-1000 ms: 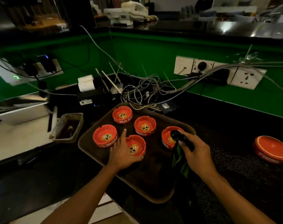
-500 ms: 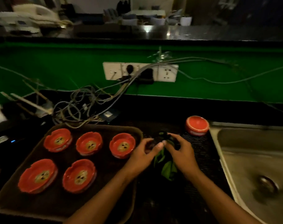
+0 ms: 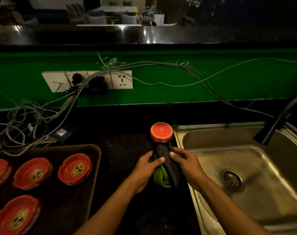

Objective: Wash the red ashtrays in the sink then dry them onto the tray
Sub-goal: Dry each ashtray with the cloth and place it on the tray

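Note:
One red ashtray (image 3: pixel 161 132) lies upside down on the dark perforated mat, just left of the steel sink (image 3: pixel 256 197). Right below it, my left hand (image 3: pixel 146 168) and my right hand (image 3: pixel 186 164) both pinch a dark and green cloth (image 3: pixel 166 172) between them, its top edge touching the ashtray's near side. Several red ashtrays sit upright on the brown tray (image 3: pixel 95 160) at the lower left, the nearest to my hands being one (image 3: pixel 74 169) by the tray's right rim.
A black faucet (image 3: pixel 278 121) leans over the sink from the right. A tangle of grey cables (image 3: pixel 30 122) lies behind the tray, running up to wall sockets (image 3: pixel 88 80) on the green backsplash. The sink drain (image 3: pixel 232 179) is uncovered.
The view swung right from the tray to the sink. My left hand left the tray's ashtrays and joined my right on the cloth. Both hands moved with it up to the upside-down ashtray.

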